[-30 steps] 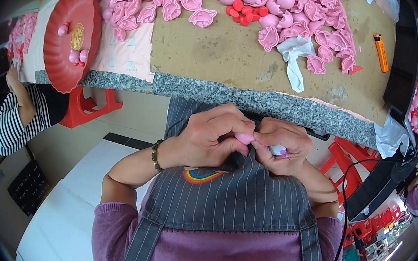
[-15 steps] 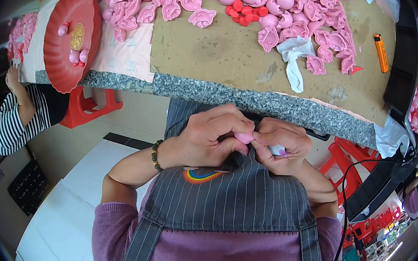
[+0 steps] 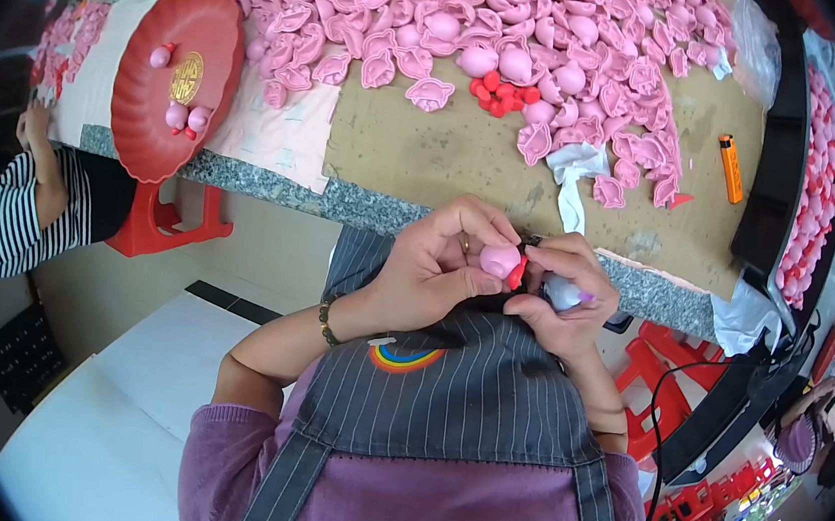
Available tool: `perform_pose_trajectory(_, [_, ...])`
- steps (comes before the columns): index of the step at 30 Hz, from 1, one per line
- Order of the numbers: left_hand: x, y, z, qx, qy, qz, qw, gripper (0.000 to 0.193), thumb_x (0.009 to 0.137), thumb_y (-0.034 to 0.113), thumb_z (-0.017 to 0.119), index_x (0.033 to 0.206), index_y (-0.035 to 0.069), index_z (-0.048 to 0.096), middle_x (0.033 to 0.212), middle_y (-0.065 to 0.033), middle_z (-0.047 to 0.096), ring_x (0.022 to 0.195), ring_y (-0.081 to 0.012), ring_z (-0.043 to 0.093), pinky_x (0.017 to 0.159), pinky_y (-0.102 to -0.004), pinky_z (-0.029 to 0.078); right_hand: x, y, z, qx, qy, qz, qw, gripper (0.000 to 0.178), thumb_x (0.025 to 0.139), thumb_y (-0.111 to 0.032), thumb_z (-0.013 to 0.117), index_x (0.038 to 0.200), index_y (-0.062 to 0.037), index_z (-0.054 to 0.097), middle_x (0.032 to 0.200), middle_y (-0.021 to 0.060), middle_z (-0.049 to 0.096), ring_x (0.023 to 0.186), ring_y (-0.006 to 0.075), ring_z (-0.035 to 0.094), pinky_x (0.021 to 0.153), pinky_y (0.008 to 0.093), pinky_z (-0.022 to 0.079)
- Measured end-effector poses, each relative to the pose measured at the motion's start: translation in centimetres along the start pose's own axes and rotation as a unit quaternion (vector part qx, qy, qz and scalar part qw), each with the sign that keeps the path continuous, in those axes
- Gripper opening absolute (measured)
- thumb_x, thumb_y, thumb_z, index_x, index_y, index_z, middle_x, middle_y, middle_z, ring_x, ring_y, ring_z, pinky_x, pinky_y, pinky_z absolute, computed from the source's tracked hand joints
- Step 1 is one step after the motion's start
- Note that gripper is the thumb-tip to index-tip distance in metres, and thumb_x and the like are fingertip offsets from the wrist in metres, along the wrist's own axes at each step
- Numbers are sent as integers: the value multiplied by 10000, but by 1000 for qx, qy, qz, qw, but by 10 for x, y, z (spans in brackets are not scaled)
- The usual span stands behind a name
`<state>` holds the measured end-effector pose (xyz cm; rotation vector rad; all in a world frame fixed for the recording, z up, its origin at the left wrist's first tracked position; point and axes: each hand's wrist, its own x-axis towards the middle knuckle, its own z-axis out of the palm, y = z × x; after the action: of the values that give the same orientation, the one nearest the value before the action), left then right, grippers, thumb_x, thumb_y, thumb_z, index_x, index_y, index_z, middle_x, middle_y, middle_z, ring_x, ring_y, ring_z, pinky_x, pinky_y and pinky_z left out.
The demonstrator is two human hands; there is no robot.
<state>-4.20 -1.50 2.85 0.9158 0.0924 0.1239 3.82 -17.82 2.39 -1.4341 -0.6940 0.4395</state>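
Note:
Between the fingertips of my left hand [image 3: 426, 271] is a small pink rounded plastic piece [image 3: 499, 259], held in front of my apron at the table edge. A red part [image 3: 517, 273] sits against its right side. My right hand [image 3: 580, 321] has its index finger close to that red part; contact is hard to tell. In the same hand a small whitish bottle [image 3: 562, 293] with a purple tip rests in the curled fingers. Beyond my hands, several red caps [image 3: 499, 93] lie among a heap of pink shell-like pieces [image 3: 440, 27].
A red scalloped tray [image 3: 141, 103] with a few pink-and-red pieces stands at left. On the cardboard-covered table [image 3: 427, 161] lie a white tissue [image 3: 577, 165] and an orange box cutter [image 3: 730, 170]. A black bin [image 3: 805, 207] of pieces is at right; a person in stripes [image 3: 30, 213] sits left.
Both hands have risen slightly toward the table edge. My right fingers have moved off the pink piece a little, and the red part on it now shows.

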Motion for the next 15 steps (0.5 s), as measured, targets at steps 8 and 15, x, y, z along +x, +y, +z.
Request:
perform_pose_trajectory(8, [-4,-2,-6,7,0,-34,999,172,838,13,605,996,16,535,1090,-130,561,973,-165,581,802,-270,484,8,-2,13,-79,23,-17,996,598,593,-286,845,1037,39,611,962,107,524,742,126,523,619,234,428])
perform_pose_trajectory(15, [-4,-2,-7,5,2,-51,999,161,837,-53,570,994,-15,564,1052,-106,598,887,-115,590,766,-235,482,15,-1,15,-165,16,-115,979,588,584,-293,841,1026,24,618,989,159,576,859,212,588,694,281,484])
